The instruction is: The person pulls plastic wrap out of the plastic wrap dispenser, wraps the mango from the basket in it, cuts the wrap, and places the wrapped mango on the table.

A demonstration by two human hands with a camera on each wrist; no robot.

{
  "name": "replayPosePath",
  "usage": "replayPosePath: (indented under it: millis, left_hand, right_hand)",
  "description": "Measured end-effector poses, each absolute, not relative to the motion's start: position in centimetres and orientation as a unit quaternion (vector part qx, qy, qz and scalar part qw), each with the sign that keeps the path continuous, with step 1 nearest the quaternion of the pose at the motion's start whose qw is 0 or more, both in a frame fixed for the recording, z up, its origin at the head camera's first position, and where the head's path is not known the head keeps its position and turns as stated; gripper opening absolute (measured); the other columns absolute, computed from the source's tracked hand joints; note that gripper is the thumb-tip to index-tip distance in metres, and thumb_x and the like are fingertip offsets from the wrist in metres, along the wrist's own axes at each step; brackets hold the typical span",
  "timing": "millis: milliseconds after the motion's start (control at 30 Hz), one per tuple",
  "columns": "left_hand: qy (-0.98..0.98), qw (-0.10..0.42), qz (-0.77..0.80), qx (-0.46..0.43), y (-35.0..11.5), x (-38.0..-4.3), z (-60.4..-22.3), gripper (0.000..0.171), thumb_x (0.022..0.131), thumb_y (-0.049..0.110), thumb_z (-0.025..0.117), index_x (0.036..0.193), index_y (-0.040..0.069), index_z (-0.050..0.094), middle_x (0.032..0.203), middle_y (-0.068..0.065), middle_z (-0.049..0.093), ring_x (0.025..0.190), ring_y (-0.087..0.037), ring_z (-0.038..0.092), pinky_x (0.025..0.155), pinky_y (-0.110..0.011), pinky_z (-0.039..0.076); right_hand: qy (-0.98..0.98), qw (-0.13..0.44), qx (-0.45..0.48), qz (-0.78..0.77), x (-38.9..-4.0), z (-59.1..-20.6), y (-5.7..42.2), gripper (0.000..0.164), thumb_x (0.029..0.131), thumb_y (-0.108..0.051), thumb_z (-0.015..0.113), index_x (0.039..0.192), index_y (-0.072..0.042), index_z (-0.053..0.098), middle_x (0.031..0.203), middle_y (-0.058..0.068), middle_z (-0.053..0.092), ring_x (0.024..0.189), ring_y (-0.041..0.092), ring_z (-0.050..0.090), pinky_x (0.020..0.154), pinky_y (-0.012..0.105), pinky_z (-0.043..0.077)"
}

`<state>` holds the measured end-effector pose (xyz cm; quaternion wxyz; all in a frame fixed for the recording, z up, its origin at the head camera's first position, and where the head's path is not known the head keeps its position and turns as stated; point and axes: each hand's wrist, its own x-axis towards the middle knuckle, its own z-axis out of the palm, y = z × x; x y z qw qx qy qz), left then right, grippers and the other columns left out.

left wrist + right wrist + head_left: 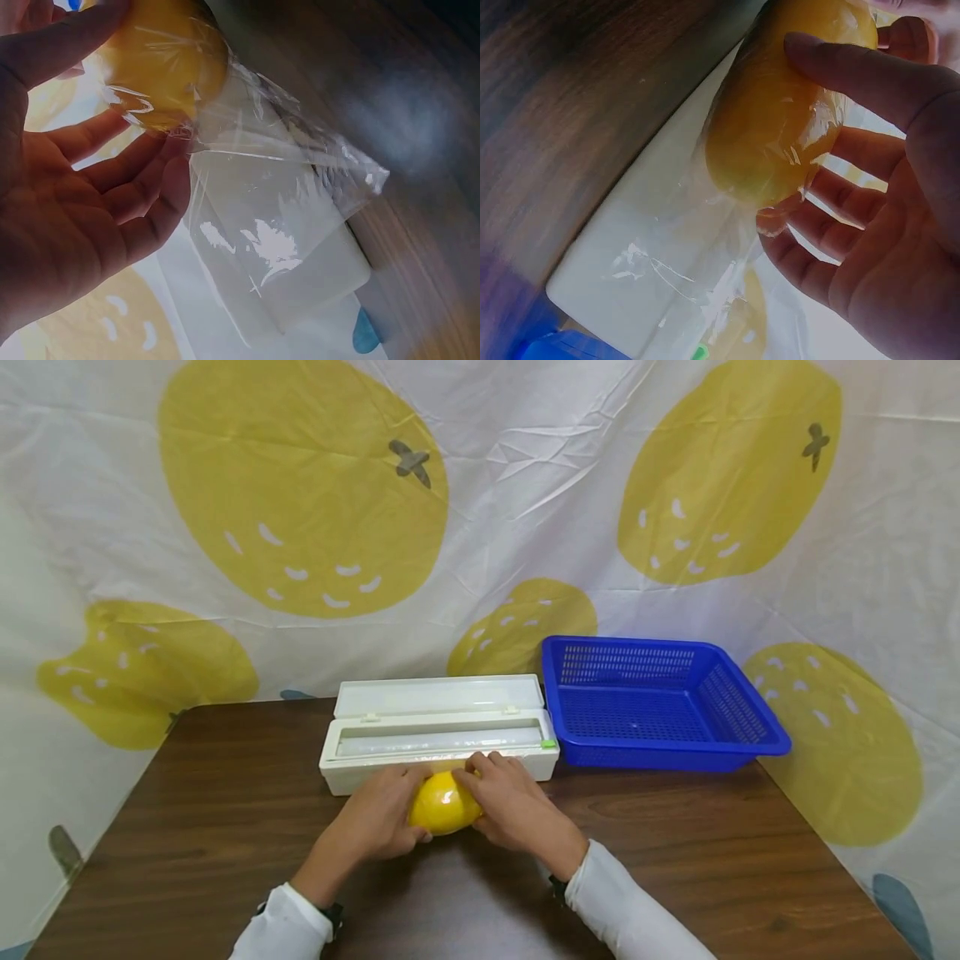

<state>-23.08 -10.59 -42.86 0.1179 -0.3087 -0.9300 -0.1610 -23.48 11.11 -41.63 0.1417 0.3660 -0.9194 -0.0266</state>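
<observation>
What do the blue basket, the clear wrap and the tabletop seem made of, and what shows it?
Blue basket: probably moulded plastic, slightly glossy; evenly perforated walls.
Clear wrap: likely thin plastic film, shiny; see-through, creased, with bright glints.
Tabletop: wood or wood-look laminate, low sheen; brown grain shows, leaving either possible.

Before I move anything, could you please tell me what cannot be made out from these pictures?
- Head view: part of the white box's front wall, hidden behind the left hand, right hand and yellow fruit.
- Head view: edges of the clear wrap, too faint to trace.
- Left wrist view: the fruit's top, cut off by the upper edge.
- Right wrist view: most of the blue basket, cut off by the lower edge.
</observation>
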Motion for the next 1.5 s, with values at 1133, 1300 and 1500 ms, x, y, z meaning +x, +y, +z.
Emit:
replayPosePath:
  millis: [1133, 1300, 1500]
  left_hand:
    - [-0.962, 0.069, -0.111, -0.241, -9.7, -22.0, -42.4, 0.071, 0.068, 0.038, 0.085, 0.126, 0.005, 0.06, 0.117, -0.016, 0.064, 0.103, -0.032, 0.052, 0.079, -0.058, 0.043]
    - [-0.963, 0.097, -0.105, -0.23, -9.3, -21.9, -42.6, 0.07, 0.064, 0.038, 0.088, 0.121, 0.005, 0.064, 0.12, -0.018, 0.058, 0.103, -0.035, 0.051, 0.079, -0.058, 0.041]
    - [-0.961, 0.113, -0.085, -0.237, -9.0, -22.0, -42.8, 0.081, 0.055, 0.043, 0.093, 0.119, 0.001, 0.064, 0.109, -0.017, 0.054, 0.096, -0.034, 0.051, 0.075, -0.054, 0.042]
  right_hand:
    - [-0.916, 0.124, 0.381, -0.002, -23.4, -42.0, 11.6, 0.059, 0.08, -0.032, 0.08, 0.13, -0.009, 0.058, 0.127, 0.008, 0.062, 0.113, 0.026, 0.056, 0.093, 0.045, 0.049]
    - [-0.918, 0.117, 0.379, 0.0, -23.4, -41.9, 11.6, 0.059, 0.08, -0.031, 0.08, 0.13, -0.01, 0.058, 0.127, 0.008, 0.061, 0.113, 0.026, 0.055, 0.095, 0.045, 0.049]
    - [-0.918, 0.11, 0.382, 0.004, -23.5, -41.8, 11.7, 0.059, 0.081, -0.03, 0.08, 0.131, -0.008, 0.058, 0.128, 0.009, 0.061, 0.115, 0.027, 0.055, 0.098, 0.046, 0.049]
